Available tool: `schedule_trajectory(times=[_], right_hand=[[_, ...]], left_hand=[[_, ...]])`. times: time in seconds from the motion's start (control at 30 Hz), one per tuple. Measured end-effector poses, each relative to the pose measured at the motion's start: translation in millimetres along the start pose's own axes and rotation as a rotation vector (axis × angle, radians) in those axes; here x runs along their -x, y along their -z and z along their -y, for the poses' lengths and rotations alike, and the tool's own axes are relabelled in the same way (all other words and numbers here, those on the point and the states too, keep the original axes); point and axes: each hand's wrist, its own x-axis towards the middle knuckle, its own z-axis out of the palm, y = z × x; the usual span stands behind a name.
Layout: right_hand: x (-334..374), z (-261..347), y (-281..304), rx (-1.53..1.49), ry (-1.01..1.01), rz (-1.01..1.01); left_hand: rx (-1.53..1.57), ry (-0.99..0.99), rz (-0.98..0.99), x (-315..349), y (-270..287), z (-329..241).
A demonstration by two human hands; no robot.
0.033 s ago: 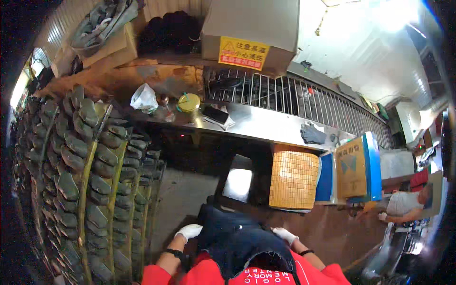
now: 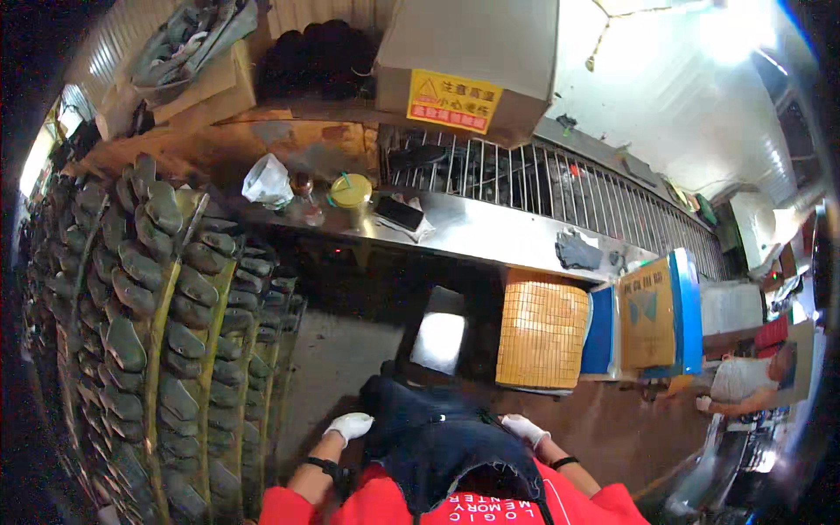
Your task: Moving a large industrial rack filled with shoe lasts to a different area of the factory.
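My left hand [image 2: 352,426], in a white glove, is at the left side of the dark blue clothing [image 2: 446,433] over my lap. Its fingertips point toward the cloth, seemingly at its edge. On the opposite side my right hand [image 2: 527,430], also white-gloved, hangs with its fingertips at the cloth's right edge. Neither hand shows an object in it. The fingers are small and run together, so I cannot make out whether they grip the fabric. Ahead of my knees is a dark stand with a bright, shiny top [image 2: 437,341].
Tall racks of dark shoe-sole shapes [image 2: 175,350] fill the left. Ahead runs a metal-edged bench [image 2: 490,229] with a roller conveyor [image 2: 604,197], a phone [image 2: 400,213], a yellow lid [image 2: 350,191] and grey gloves [image 2: 577,251]. A beaded seat mat [image 2: 542,332], cardboard [image 2: 647,315] and another person [image 2: 742,381] are rightward.
The view has shifted very slightly. Both hands stay at the sides of the dark clothing. The other person at the right has moved an arm a little.
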Motion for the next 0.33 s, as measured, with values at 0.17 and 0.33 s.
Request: schedule_trajectory(times=[0.17,0.33], right_hand=[[-11.8,126.2,66.8,-0.18,0.065,0.028],[25.7,276.3,124.6,-0.102,0.04,0.228]], left_hand=[[0.223,0.036,-0.122,-19.0,26.7,-28.7],[0.185,-0.253,0.139,-89.6,-13.6,24.5]])
